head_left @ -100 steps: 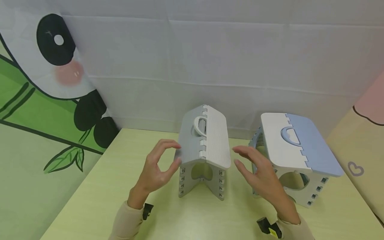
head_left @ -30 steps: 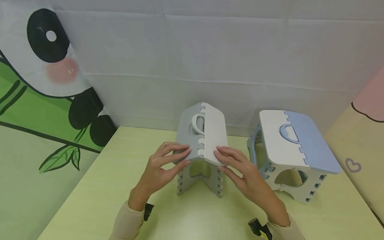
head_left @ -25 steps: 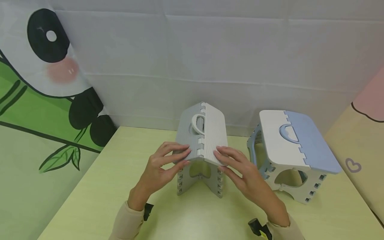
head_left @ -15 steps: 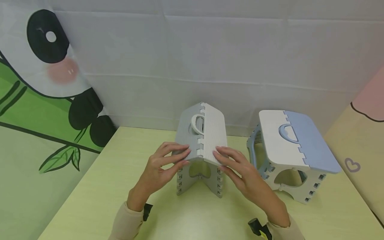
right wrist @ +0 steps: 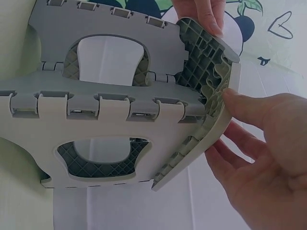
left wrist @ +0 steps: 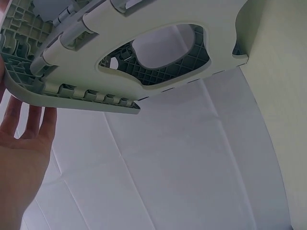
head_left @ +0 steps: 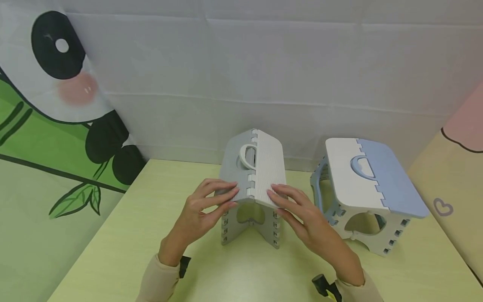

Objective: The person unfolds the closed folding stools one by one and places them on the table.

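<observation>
A grey and white plastic folding stool (head_left: 269,163) stands partly folded in the middle of the table, its two seat halves sloping down from the hinge like a roof. My left hand (head_left: 203,209) grips the front of the grey half, fingers on top and thumb at the edge. On the white half my right hand (head_left: 307,218) does likewise; in the right wrist view its thumb (right wrist: 249,106) presses the ribbed underside. The left wrist view shows the seat's lattice underside and a leg panel (left wrist: 223,43) with a cut-out, the left hand (left wrist: 26,158) at the seat's rim.
A second folding stool (head_left: 351,180), white and blue, stands unfolded with a flat seat to the right, near my right forearm. Behind the pale yellow-green table (head_left: 124,251) hangs a white cloth (head_left: 264,75) with cartoon prints at its sides.
Both hands have moved inward from beside the grey and white stool and taken hold of its seat halves. During the last second hands and stool have stayed almost still.
</observation>
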`<act>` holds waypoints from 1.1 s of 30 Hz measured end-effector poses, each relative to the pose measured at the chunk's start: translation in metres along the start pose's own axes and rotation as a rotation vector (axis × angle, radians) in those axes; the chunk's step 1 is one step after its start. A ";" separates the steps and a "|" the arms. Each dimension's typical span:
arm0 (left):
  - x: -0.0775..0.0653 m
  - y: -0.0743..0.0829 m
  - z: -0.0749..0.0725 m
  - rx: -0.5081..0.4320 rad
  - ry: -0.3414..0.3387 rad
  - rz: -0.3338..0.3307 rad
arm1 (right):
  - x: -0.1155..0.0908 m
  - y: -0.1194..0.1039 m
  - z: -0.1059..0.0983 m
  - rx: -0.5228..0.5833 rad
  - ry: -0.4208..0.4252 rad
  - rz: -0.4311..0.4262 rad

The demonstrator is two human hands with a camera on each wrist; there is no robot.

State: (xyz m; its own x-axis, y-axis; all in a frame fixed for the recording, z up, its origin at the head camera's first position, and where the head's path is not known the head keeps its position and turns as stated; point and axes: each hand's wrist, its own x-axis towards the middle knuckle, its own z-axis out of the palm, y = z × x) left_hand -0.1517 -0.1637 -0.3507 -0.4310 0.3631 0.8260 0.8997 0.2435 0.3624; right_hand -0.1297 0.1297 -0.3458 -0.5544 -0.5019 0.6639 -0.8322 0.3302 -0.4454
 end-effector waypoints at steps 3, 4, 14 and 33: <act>0.001 0.000 0.000 -0.002 0.003 -0.001 | -0.001 0.001 0.000 0.004 -0.012 0.021; 0.001 0.001 0.000 -0.001 0.003 -0.001 | -0.001 0.000 0.000 0.005 -0.015 0.028; -0.001 0.001 -0.002 0.010 -0.032 -0.067 | 0.001 0.000 0.002 -0.025 0.029 -0.042; -0.001 -0.001 -0.002 0.015 -0.032 -0.045 | -0.001 0.003 0.001 -0.031 -0.016 0.016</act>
State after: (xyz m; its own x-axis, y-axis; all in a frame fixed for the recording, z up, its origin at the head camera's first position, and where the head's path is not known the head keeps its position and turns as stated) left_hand -0.1517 -0.1664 -0.3513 -0.4736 0.3801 0.7945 0.8781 0.2736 0.3926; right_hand -0.1317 0.1304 -0.3490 -0.5681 -0.5091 0.6466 -0.8228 0.3632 -0.4371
